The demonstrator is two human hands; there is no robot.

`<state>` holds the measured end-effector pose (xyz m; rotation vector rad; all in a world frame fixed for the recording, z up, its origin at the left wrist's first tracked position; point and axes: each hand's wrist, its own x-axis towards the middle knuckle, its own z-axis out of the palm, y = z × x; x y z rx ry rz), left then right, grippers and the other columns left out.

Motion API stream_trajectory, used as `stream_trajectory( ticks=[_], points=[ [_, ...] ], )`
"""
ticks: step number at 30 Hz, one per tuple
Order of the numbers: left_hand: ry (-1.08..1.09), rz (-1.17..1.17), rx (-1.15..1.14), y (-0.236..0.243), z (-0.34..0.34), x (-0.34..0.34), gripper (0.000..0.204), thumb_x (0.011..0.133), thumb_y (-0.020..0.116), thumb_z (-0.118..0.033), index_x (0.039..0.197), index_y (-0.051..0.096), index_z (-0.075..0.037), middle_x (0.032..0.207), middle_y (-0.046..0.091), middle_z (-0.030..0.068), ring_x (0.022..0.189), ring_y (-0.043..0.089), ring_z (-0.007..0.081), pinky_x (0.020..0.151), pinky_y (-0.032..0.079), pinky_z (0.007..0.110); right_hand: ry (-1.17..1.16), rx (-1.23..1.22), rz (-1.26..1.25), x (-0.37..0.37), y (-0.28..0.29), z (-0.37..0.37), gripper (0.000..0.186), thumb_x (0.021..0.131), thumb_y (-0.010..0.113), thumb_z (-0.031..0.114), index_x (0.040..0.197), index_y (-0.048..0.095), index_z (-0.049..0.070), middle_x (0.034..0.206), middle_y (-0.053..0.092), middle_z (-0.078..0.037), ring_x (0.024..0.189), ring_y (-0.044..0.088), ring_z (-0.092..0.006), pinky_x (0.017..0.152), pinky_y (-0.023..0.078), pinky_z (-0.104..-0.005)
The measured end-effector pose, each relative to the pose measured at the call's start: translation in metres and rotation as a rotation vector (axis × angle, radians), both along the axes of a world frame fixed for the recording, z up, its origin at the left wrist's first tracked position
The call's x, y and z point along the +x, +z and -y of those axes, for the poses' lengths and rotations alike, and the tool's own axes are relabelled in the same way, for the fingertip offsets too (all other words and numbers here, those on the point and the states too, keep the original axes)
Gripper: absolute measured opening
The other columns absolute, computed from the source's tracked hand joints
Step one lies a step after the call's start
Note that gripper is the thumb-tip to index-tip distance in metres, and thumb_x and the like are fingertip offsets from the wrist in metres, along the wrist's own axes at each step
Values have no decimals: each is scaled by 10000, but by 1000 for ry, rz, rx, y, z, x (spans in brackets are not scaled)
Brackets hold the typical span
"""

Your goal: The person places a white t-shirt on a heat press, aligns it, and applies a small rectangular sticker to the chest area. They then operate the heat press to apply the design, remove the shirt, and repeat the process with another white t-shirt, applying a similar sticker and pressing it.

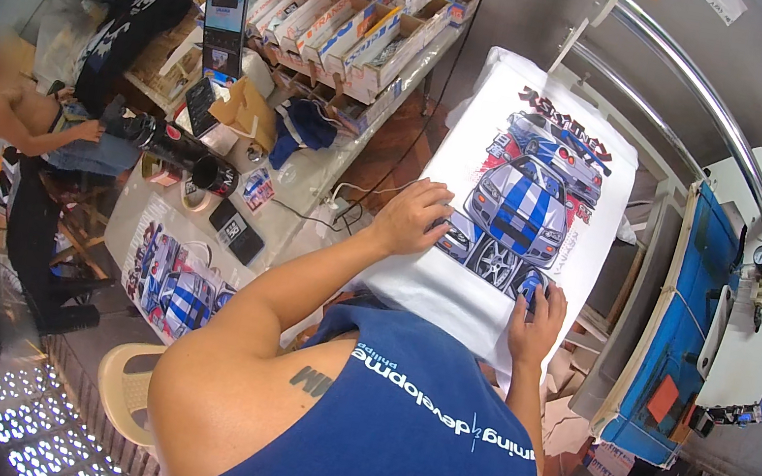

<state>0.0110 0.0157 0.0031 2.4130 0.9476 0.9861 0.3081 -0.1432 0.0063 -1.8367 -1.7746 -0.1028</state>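
Observation:
A white T-shirt (504, 88) lies spread over a flat bed in front of me. Its large print (517, 210) shows blue and silver cars, a wheel and dark red lettering. My left hand (414, 218) rests on the print's lower left edge, palm down with its fingers stretched out. At the lower right corner of the print, my right hand (537, 323) touches the shirt with fingers extended and apart. Neither hand appears to grip anything. The shirt's near part hangs in folds toward my body.
Right of the shirt stands a machine with a blue side panel (671, 324) and curved chrome bars (712, 96). A table (295, 244) at left holds a laptop (223, 34), a black phone (235, 233) and another car print (175, 280). Cardboard bins (335, 26) stand behind; a person (31, 118) sits far left.

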Motion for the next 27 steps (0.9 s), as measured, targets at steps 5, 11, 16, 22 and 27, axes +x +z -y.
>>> stream_trajectory(
  ticks=[5, 11, 16, 22, 27],
  points=[
    [-1, 9, 21, -2, 0, 0, 257, 783, 765, -132, 1011, 696, -35, 1204, 637, 145, 1209, 573, 337, 1095, 412, 456, -11, -11, 19, 0, 1, -2, 356, 848, 712, 170, 1142, 670, -26, 1291, 595, -227, 1241, 516, -433, 1079, 395, -511],
    [4, 20, 23, -1, 0, 0, 249, 781, 766, -130, 999, 693, -32, 1193, 639, 146, 1200, 578, 339, 1093, 416, 454, -12, -16, 4, 2, -2, 0, 362, 844, 712, 168, 1149, 664, -22, 1300, 590, -223, 1253, 507, -427, 1086, 388, -511],
    [9, 8, 13, 4, -1, 1, 260, 778, 763, -134, 1006, 685, -37, 1184, 633, 141, 1200, 570, 338, 1084, 413, 470, -21, -30, 5, -2, 1, -2, 367, 839, 716, 173, 1148, 650, -15, 1303, 580, -214, 1257, 495, -429, 1085, 378, -522],
    [31, -124, -75, 7, -11, 7, 226, 775, 740, -146, 974, 676, -58, 1125, 640, 118, 1176, 543, 324, 1022, 412, 435, -23, -133, -19, 14, 9, -8, 328, 796, 757, 201, 1069, 667, 44, 1191, 593, -200, 1140, 537, -402, 983, 423, -492],
    [172, 190, -236, -13, -103, 13, 240, 857, 722, -257, 977, 678, -54, 991, 678, 87, 948, 637, 241, 887, 480, 363, -362, 64, -202, 98, -1, -75, 263, 875, 725, 230, 1012, 667, 12, 1081, 649, -173, 1040, 597, -326, 919, 466, -438]
  ],
)
